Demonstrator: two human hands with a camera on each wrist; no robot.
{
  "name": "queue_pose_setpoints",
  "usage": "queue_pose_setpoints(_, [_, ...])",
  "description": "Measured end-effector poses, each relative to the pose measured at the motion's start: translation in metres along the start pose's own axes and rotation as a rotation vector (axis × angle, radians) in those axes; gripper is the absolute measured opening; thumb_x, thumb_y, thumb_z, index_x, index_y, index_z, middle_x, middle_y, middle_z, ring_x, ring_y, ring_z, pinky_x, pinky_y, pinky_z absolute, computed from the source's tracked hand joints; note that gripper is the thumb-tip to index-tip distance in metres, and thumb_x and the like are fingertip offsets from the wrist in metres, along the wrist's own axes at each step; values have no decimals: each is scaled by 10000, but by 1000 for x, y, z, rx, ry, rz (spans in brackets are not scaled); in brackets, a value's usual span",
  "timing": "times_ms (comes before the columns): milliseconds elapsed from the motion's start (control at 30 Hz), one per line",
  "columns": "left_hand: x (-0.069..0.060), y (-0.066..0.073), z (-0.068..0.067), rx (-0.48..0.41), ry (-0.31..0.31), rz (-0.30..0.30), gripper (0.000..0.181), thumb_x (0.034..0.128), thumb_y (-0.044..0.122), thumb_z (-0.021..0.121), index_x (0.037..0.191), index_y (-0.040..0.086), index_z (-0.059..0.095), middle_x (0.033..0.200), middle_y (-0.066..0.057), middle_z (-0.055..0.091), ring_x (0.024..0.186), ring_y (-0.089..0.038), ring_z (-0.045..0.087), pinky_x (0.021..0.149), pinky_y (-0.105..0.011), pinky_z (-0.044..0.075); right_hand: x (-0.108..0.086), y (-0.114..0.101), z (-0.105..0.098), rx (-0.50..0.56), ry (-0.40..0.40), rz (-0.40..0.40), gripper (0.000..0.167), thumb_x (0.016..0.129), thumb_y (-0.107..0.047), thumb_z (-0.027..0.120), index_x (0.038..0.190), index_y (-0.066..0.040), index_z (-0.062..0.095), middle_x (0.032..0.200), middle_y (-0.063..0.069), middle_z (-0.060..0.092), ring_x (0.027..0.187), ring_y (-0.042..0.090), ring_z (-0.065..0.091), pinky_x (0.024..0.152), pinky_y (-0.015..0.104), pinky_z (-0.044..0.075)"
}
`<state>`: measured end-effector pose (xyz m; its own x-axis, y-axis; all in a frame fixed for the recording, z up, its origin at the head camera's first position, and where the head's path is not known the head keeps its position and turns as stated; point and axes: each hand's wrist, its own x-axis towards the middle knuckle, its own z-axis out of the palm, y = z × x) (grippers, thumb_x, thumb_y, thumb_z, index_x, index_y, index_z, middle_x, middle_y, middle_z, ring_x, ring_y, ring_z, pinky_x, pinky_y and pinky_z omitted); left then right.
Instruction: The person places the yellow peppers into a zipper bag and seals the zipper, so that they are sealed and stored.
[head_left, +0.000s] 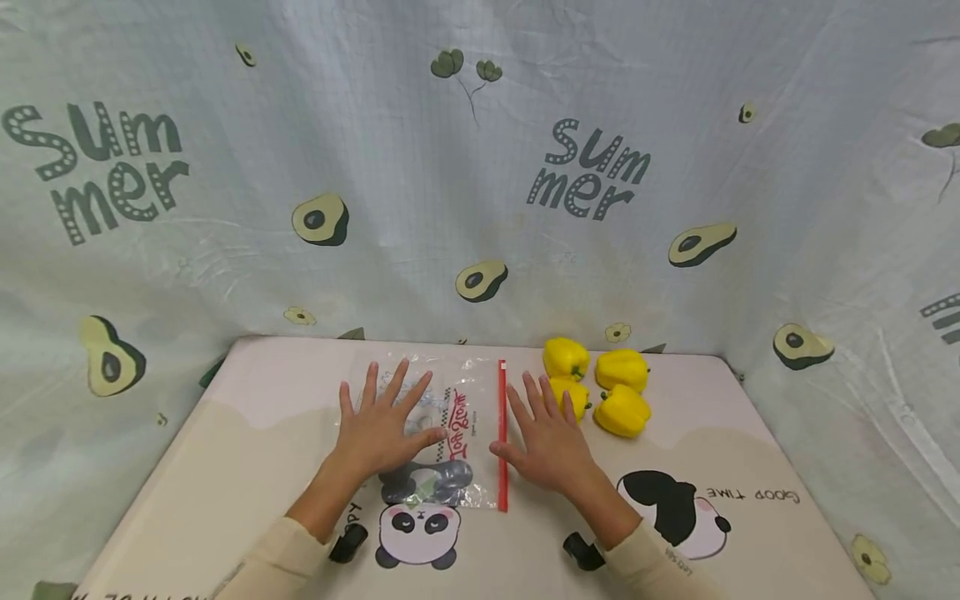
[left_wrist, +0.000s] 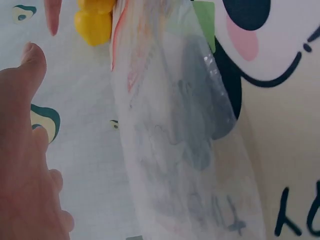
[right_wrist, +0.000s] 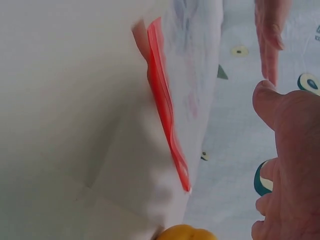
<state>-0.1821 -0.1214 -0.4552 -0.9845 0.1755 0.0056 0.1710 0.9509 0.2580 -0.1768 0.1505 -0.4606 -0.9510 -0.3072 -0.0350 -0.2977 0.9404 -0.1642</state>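
Observation:
A clear plastic bag with a red zip edge and red lettering lies flat on the table. Over its left part the left hand is spread, fingers straight, holding nothing; whether it touches the bag cannot be told. To the right of the red edge the right hand is spread too, its fingertips overlapping a yellow bell pepper in the head view. Both wrist views show the bag and its red strip below the hands, with a gap between the left hand and the bag.
Several yellow bell peppers sit together at the back right of the table, which has panda and dog prints. A curtain with avocado prints hangs behind and at both sides. Small black objects are at both wrists.

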Motion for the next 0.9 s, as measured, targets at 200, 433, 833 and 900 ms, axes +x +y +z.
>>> queue_pose_setpoints(200, [0,2,9,-18,-16,13,929,895,752,580,1661,339,253,1777,-99,106,1620,-500,-32,1211,-814,-30,-2,0,4,-5,-6,10,971,930,-695,590,1682,-228,191,1783,88,47,1656,361,18,1310,648,71])
queue_pose_setpoints(433, [0,2,17,2,-14,17,911,893,754,587,1651,349,284,1776,-92,112,1620,-504,12,1217,-811,17,-3,-1,8,-8,-17,7,989,926,-682,608,1680,-192,198,1782,90,65,1657,354,29,1318,629,78])
queue_pose_setpoints(833, [-3,7,26,-2,-39,6,918,878,766,595,1642,344,313,1771,-101,145,1619,-506,30,1224,-803,21,-4,-3,17,-15,-49,-22,1006,915,-667,638,1667,-131,241,1773,101,127,1652,355,92,1327,594,114])
queue_pose_setpoints(900, [-3,8,26,3,-38,7,917,874,770,596,1639,346,320,1770,-102,153,1618,-509,38,1222,-805,26,-3,-3,18,-7,-59,-23,1013,913,-672,639,1667,-125,239,1771,103,135,1651,352,99,1328,588,122])
